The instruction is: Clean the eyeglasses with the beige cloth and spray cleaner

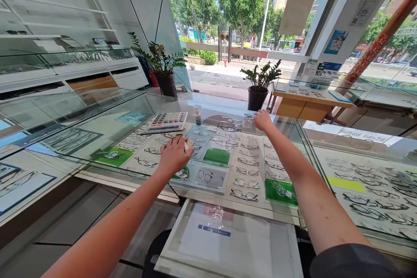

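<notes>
My left hand is closed over the glass counter, with a small whitish cloth bunched at its thumb side. Stretched to the far part of the countertop, my right hand has its fingers closed at a pair of eyeglasses; the fingertips are partly hidden. Left of that pair, two more eyeglasses lie on the glass, one of them dark-framed. A small spray bottle stands upright between my hands. Beyond my left hand sits a calculator.
Rows of eyeglasses show through the glass countertop. An open drawer with papers and clear plastic juts out in front of me. Another display case adjoins on the right. Two potted plants stand beyond the counter.
</notes>
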A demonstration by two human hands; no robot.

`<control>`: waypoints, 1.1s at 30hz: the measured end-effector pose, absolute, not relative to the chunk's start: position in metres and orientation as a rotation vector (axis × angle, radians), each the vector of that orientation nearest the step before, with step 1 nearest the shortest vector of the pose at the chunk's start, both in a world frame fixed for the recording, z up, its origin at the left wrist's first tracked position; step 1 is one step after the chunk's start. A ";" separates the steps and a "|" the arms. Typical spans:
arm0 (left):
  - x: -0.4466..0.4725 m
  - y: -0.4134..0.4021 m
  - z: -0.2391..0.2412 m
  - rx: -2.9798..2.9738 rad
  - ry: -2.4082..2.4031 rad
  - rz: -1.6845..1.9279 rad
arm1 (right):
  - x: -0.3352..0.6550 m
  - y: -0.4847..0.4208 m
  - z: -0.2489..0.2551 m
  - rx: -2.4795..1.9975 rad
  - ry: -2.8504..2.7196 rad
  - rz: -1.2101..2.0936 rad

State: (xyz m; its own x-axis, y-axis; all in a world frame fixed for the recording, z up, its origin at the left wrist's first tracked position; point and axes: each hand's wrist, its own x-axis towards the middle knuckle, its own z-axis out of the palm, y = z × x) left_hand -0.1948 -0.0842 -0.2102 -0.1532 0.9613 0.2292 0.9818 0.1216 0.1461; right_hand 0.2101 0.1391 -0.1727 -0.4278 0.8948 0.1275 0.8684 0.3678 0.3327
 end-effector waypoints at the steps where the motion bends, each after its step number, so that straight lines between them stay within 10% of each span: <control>1: -0.194 -0.085 -0.210 -1.990 -2.296 -0.399 | 0.209 0.144 -0.174 1.637 2.530 0.547; 19: -0.192 -0.082 -0.207 -1.996 -2.320 -0.412 | 0.202 0.026 -0.102 1.766 2.856 0.567; 24: -0.191 -0.080 -0.206 -2.017 -2.316 -0.422 | 0.198 -0.126 -0.071 1.417 3.364 -0.062; 29: -0.189 -0.079 -0.206 -2.043 -2.306 -0.423 | 0.186 -0.269 -0.125 1.102 3.311 -0.774; 33: -0.187 -0.080 -0.204 -2.047 -2.329 -0.411 | 0.171 -0.279 -0.218 1.120 3.267 -0.541</control>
State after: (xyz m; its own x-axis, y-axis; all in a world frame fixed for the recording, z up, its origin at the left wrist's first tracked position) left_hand -0.1869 -0.0803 -0.2036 -0.1431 0.9728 0.1823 0.9764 0.1086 0.1868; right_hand 0.1707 -0.2792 -0.2179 -0.7391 0.6339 0.2279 0.5266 0.7547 -0.3913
